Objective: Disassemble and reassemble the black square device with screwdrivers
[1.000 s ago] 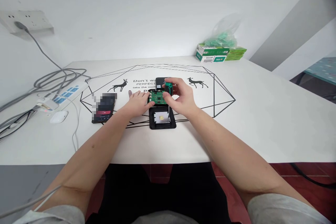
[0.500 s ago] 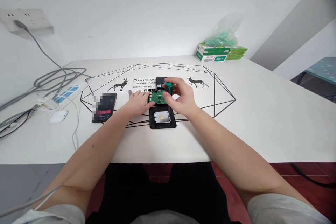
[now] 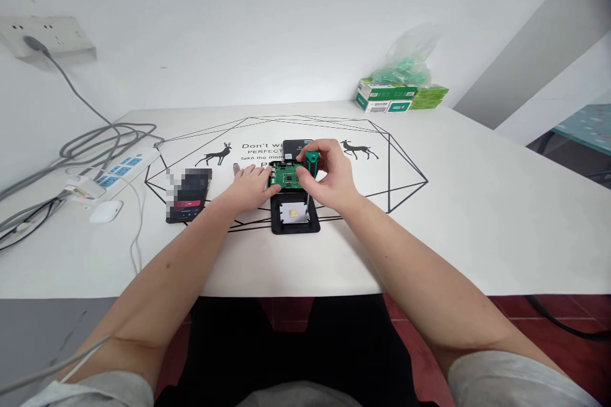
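Observation:
The green circuit board (image 3: 287, 177) lies on the table in a black frame. My left hand (image 3: 251, 187) holds its left edge, the thumb at the near left corner and the fingers stretched along the side. My right hand (image 3: 329, 178) is closed around a green and black screwdriver (image 3: 312, 163), thumb and fingers pinching its handle. The shaft points down along the right side of the board, and I cannot tell what the tip touches. Nearest me lies a black cover (image 3: 296, 228) with a silver plate (image 3: 287, 213) and a yellowish square pad (image 3: 293, 213).
Behind the board lies a black flat box (image 3: 296, 149). To the left are a phone (image 3: 191, 194), a white earbud case (image 3: 106, 211), a power strip (image 3: 121, 172) and coiled grey cable (image 3: 114, 133). Green and white boxes (image 3: 386, 92) with a plastic bag (image 3: 410, 57) stand at the back right.
The screwdriver handle has shifted slightly right and tilts a little more. My left hand keeps its place on the board.

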{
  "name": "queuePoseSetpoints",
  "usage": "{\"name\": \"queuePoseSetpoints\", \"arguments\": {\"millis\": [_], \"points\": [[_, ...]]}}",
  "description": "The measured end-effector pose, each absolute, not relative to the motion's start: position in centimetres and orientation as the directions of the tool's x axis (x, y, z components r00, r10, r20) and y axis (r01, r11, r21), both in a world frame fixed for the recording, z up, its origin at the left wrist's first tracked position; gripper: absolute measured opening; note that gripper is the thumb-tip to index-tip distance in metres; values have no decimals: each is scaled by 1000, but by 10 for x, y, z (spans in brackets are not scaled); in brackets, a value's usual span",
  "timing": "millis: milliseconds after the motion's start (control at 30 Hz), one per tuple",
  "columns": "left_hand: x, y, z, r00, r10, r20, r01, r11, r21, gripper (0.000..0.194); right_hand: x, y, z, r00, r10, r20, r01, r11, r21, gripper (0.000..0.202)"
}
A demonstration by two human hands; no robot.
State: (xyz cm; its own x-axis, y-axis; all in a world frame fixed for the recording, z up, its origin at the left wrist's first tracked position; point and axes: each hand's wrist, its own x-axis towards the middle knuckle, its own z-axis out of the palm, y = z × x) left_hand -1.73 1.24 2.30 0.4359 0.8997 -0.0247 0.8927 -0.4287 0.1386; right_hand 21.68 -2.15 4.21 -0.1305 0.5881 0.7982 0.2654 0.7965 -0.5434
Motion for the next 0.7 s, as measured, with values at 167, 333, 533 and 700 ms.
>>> {"name": "queuePoseSetpoints", "arguments": {"millis": [167, 333, 533, 700], "points": [[-16, 12, 24, 435, 900, -29, 894, -428, 129, 71, 215, -22, 42, -147, 562, 814, 286, 812, -509, 30], [-17, 12, 24, 438, 899, -22, 892, -432, 134, 67, 214, -18, 38, -142, 549, 824, 328, 811, -484, 33], [-16, 11, 25, 441, 897, -32, 891, -433, 133, 71, 218, -18, 36, -101, 537, 837, 317, 815, -485, 28], [-16, 11, 26, 435, 899, -44, 896, -428, 115, 72, 217, -18, 34, -65, 513, 856, 330, 820, -467, 23]]}}
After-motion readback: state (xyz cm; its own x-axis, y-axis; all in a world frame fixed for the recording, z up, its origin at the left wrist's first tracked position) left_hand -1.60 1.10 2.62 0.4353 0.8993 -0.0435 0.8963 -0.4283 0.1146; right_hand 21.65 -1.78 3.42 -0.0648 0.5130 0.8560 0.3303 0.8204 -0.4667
